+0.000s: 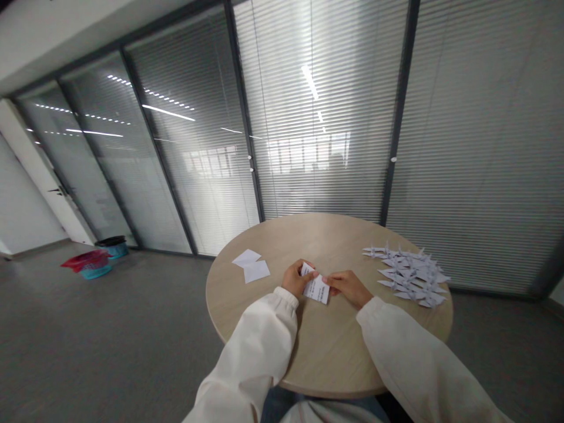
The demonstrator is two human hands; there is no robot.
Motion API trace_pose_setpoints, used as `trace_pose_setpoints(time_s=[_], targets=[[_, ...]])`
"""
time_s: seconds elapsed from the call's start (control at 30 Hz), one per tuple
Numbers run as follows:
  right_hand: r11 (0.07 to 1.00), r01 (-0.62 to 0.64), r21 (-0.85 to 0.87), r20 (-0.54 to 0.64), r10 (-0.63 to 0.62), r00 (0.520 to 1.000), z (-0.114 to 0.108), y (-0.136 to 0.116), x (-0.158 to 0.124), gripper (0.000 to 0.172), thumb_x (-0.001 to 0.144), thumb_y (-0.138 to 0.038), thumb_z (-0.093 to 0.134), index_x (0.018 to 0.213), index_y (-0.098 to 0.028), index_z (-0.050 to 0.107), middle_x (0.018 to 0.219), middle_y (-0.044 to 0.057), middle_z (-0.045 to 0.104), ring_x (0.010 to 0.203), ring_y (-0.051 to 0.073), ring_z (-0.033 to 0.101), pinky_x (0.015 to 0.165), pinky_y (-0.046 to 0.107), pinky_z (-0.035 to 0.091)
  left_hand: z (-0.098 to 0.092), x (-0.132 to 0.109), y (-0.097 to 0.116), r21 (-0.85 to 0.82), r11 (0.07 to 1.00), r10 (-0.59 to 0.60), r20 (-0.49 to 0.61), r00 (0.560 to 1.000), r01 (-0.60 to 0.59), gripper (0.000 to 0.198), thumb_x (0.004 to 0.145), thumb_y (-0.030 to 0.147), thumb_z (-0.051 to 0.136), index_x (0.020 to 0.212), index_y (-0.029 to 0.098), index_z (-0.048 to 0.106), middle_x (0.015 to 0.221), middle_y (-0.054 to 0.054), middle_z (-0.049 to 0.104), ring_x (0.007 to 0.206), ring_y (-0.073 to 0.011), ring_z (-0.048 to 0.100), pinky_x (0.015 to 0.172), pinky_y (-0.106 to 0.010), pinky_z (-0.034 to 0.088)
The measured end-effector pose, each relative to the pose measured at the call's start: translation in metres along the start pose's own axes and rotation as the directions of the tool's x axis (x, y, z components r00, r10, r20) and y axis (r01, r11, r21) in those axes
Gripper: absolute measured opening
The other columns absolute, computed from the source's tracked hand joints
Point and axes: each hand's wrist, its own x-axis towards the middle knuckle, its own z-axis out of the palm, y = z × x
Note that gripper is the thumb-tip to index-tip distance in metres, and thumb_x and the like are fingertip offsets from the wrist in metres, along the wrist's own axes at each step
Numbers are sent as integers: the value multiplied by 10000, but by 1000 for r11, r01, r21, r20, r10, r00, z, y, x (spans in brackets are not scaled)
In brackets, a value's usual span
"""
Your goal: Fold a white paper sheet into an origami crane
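Note:
Between my hands, over the middle of the round table, is a small folded sheet of paper (315, 288) with printed text on its upper face. My left hand (298, 277) pinches its left side, the thumb lying across the top. At the upper right edge, my right hand (349, 286) has it between thumb and fingers. The fingers under the paper are hidden. Two white paper squares (256, 270) lie on the table to the left. Off to the right sits a cluster of several folded paper cranes (412, 273).
The round wooden table (321, 232) stands against glass partitions with blinds (321, 106). On the floor to the far left are a bin with a red liner (90, 264) and a bin with a black liner (115, 247), near a white door (53, 176).

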Motion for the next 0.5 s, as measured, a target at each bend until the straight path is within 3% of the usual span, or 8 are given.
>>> trace_pose_setpoints(time_s=[0.17, 0.5], targets=[[980, 124, -159, -13, -127, 992, -1, -10, -5, 351, 737, -431, 562, 643, -125, 706, 567, 35, 652, 541, 140, 566, 529, 232, 432, 1, -1, 2, -52, 998, -21, 28, 999, 23, 346, 568, 305, 721, 814, 135, 548, 563, 38, 539, 506, -98, 529, 457, -188, 370], [952, 182, -248, -15, -191, 981, 0, -11, -6, 348, 762, -417, 536, 640, -133, 696, 556, 17, 633, 538, 132, 545, 521, 223, 386, 1, -2, 3, -60, 998, -36, 24, 999, 37, 374, 539, 284, 736, 798, 141, 509, 511, 67, 488, 442, -77, 481, 409, -165, 325]])
